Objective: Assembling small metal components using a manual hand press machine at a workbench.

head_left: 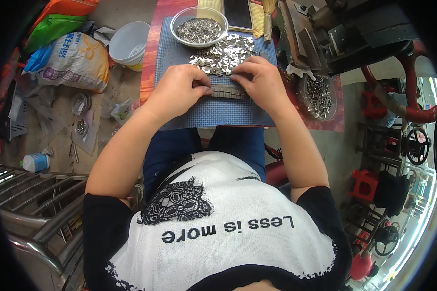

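A row of small metal pieces [226, 91] lies lined up on a blue cloth mat [213, 114] over a red table. My left hand [179, 89] and my right hand [260, 80] pinch this row from either end, fingertips pressed on it. Just beyond the hands spreads a loose heap of shiny metal pieces [226, 52]. A clear bowl [199, 25] full of the same pieces stands at the mat's far edge.
A second clear dish of metal parts [318, 97] sits at the right beside a dark machine [344, 34]. A white bucket [128, 43], coloured sacks [68, 58] and plastic bags lie on the floor at the left. Metal rails [34, 203] run at lower left.
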Demonstrator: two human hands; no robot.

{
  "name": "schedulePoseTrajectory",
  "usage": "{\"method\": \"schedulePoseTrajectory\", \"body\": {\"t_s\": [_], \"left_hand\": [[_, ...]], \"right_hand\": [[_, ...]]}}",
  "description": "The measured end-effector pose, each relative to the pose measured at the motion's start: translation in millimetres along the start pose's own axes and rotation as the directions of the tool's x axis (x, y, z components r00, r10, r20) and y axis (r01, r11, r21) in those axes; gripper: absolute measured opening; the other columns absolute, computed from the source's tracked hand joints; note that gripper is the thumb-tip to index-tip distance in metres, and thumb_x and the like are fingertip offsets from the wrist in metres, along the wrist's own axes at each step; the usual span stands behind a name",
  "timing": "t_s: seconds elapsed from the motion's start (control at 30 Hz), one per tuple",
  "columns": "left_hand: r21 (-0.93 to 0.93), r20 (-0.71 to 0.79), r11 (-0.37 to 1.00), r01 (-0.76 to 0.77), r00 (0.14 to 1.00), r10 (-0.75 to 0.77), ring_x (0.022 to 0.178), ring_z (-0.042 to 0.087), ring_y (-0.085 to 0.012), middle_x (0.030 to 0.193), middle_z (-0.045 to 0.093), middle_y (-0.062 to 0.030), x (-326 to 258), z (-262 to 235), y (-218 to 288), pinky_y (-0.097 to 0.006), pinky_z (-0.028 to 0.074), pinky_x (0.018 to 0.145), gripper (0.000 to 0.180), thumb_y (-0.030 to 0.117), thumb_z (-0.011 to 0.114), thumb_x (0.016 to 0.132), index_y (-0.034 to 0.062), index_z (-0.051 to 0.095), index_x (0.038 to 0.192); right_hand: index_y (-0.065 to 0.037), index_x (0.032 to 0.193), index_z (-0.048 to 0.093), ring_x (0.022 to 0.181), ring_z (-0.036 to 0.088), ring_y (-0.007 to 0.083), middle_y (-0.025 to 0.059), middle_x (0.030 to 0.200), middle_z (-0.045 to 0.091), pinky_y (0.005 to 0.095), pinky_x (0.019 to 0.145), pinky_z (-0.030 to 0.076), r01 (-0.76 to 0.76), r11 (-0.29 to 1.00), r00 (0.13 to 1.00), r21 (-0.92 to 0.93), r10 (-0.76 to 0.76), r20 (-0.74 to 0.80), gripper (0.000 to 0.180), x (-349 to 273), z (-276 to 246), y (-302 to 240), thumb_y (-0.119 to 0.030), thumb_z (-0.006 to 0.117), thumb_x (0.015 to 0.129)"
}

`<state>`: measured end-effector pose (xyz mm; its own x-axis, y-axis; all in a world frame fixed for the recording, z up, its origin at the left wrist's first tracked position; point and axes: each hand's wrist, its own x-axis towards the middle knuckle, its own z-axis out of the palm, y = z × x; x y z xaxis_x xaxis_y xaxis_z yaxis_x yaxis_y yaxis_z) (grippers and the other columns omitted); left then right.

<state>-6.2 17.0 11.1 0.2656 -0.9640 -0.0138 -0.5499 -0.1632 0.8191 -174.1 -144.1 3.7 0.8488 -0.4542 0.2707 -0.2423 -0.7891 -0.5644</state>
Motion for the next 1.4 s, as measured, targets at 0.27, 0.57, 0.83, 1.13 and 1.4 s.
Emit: {"method": "schedulePoseTrajectory", "body": {"t_s": [0.27,0.57,0.83,1.13,1.4], "left_hand": [[0.211,-0.237,0.97,-0.121,0.956,0.171,0.102,0.06,-0.0303,0.098,0.063,-0.0116,21.2,20.3,1.2,-0.041,0.05,0.089,0.011,0.012,0.072,0.081,0.0049,0.074,0.089],[0.368,-0.267,0.9,-0.233,0.901,0.343,0.099,0.061,-0.0305,0.099,0.064,-0.0136,26.3,26.8,-4.3,-0.04,0.049,0.086,0.018,0.009,0.072,0.081,0.0022,0.067,0.097],[0.067,-0.259,0.993,-0.099,0.959,0.113,0.084,0.065,-0.0186,0.09,0.068,-0.011,5.9,5.5,-0.9,-0.031,0.052,0.076,0.013,0.003,0.066,0.087,0.001,0.066,0.1],[-0.162,-0.068,0.986,0.046,0.996,-0.057,0.084,0.064,-0.016,0.09,0.069,-0.0086,-0.9,11.4,7.1,-0.029,0.052,0.078,0.011,0.002,0.068,0.086,-0.0012,0.067,0.096],[0.117,-0.078,0.984,-0.131,0.987,0.141,0.108,0.053,-0.0333,0.104,0.066,-0.0146,-1.3,14.8,3.0,-0.039,0.045,0.097,0.015,0.011,0.071,0.08,0.0012,0.071,0.091]], "right_hand": [[-0.002,0.088,0.066,0.085,0.061,0.0312,0.0114,0.082,0.063,0.0422,0.077,0.05,0.176,0.974,0.983,-0.145,-0.181,-0.028,0.013,4.6,-0.5,-1.5,-0.01,0.072,0.08],[-0.003,0.093,0.071,0.074,0.066,0.0238,0.0115,0.09,0.07,0.0323,0.067,0.051,-0.197,0.926,0.98,0.321,0.197,0.032,0.013,-19.1,1.7,-25.7,-0.009,0.074,0.082],[-0.006,0.089,0.073,0.094,0.06,0.025,0.0054,0.092,0.069,0.0368,0.082,0.049,0.034,0.988,0.998,0.149,-0.026,-0.061,0.014,-30.7,9.4,-15.5,-0.01,0.077,0.076],[-0.009,0.085,0.076,0.094,0.058,0.0255,0.0052,0.091,0.067,0.0367,0.084,0.048,-0.022,0.996,0.996,0.081,0.029,-0.083,0.012,-17.5,4.5,-10.1,-0.013,0.079,0.075],[-0.007,0.089,0.072,0.1,0.054,0.029,0.0077,0.098,0.062,0.0401,0.09,0.044,0.062,0.979,0.996,-0.195,-0.073,-0.047,0.012,4.4,14.7,5.2,-0.013,0.075,0.079]]}}
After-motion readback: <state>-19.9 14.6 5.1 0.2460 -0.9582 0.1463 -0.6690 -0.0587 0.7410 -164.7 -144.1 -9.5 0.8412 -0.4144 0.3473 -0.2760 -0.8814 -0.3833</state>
